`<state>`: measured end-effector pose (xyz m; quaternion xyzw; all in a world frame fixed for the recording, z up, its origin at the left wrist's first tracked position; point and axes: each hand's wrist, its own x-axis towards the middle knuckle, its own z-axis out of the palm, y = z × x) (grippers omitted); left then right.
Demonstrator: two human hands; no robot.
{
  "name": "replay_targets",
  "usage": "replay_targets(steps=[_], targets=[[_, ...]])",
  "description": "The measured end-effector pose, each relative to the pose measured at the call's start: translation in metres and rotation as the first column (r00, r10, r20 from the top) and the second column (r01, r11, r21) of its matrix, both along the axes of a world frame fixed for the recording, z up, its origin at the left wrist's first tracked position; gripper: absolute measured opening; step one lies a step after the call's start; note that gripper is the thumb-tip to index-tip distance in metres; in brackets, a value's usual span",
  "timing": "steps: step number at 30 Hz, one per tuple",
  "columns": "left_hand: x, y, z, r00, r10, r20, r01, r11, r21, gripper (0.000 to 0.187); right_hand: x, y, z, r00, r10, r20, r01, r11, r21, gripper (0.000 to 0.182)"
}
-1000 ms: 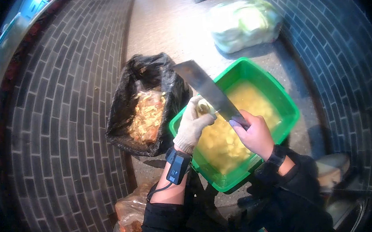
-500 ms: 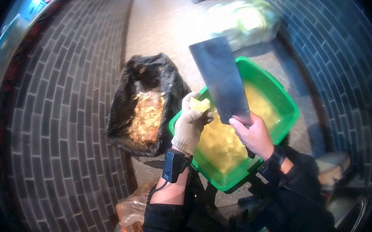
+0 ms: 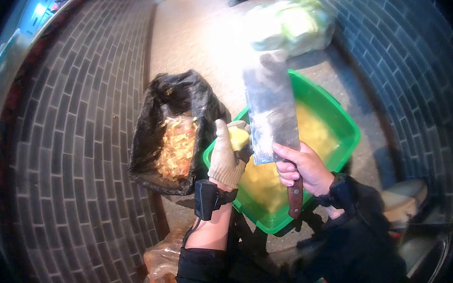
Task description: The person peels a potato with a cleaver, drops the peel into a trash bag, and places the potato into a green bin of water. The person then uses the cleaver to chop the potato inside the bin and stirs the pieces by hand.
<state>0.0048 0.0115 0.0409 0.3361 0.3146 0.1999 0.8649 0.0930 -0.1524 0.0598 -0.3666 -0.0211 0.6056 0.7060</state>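
My left hand, in a knitted pale glove, is closed around a pale yellow piece of peeled potato. It is over the left rim of a green basin. My right hand grips a cleaver by its brown wooden handle, the broad blade upright and pointing away from me. The blade's left edge comes close to the potato. Many pale yellow potato chunks lie in the basin below, partly hidden by the cleaver and my right hand.
Left of the basin stands a black bag-lined container with peelings inside. A clear bag lies at lower left. Beyond the basin sits a plastic-wrapped bundle of pale green vegetables. Brick walls rise on both sides.
The cleaver has turned so its blade face catches the light and its handle shows. My left hand has rotated, thumb now upright, still holding the potato.
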Motion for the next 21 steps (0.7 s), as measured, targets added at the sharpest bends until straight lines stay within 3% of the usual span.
replay_targets(steps=[3,5,6,8,11,13,15,16,17,21], targets=[[0.0,0.009,-0.005,1.0,0.003,-0.024,-0.002,1.0,0.031,0.062,0.003,0.0,-0.001,0.998,0.044,0.044,-0.043,0.999,-0.01,0.015],[-0.002,0.015,-0.008,0.977,-0.107,0.186,0.128,0.986,-0.11,0.058,0.003,0.0,-0.001,0.997,0.06,0.056,-0.06,0.998,-0.001,0.015],[-0.002,0.013,-0.009,0.977,-0.108,0.186,0.129,0.986,-0.104,0.058,0.002,0.001,0.0,0.993,0.067,0.094,-0.064,0.997,-0.031,0.014],[-0.002,0.004,-0.012,0.984,-0.071,0.162,0.015,0.947,0.322,0.051,0.002,0.002,0.0,0.987,0.075,0.143,-0.069,0.997,-0.044,0.014],[0.001,-0.007,0.013,0.999,0.033,0.021,-0.038,0.949,0.312,0.039,0.001,0.003,0.001,0.983,0.081,0.165,-0.067,0.994,-0.086,0.016],[-0.004,0.011,-0.012,0.988,-0.154,0.029,0.142,0.956,0.256,0.035,0.0,0.003,-0.001,0.987,0.088,0.138,-0.08,0.995,-0.063,0.013],[-0.007,0.01,-0.003,0.986,-0.163,0.018,0.161,0.984,0.08,0.031,0.0,0.004,-0.006,0.987,0.085,0.137,-0.075,0.995,-0.072,0.012],[-0.006,-0.002,0.007,0.989,-0.147,-0.017,0.145,0.945,0.293,0.029,0.0,0.004,-0.008,0.984,0.082,0.157,-0.074,0.996,-0.057,0.012],[-0.003,-0.005,0.015,0.996,-0.091,-0.024,0.093,0.991,0.1,0.026,-0.001,0.003,-0.01,0.988,0.084,0.131,-0.076,0.995,-0.06,0.012],[-0.002,-0.014,0.013,0.996,-0.049,-0.069,0.065,0.967,0.246,0.026,-0.003,0.005,-0.011,0.995,0.103,0.004,-0.103,0.994,-0.032,0.012]])
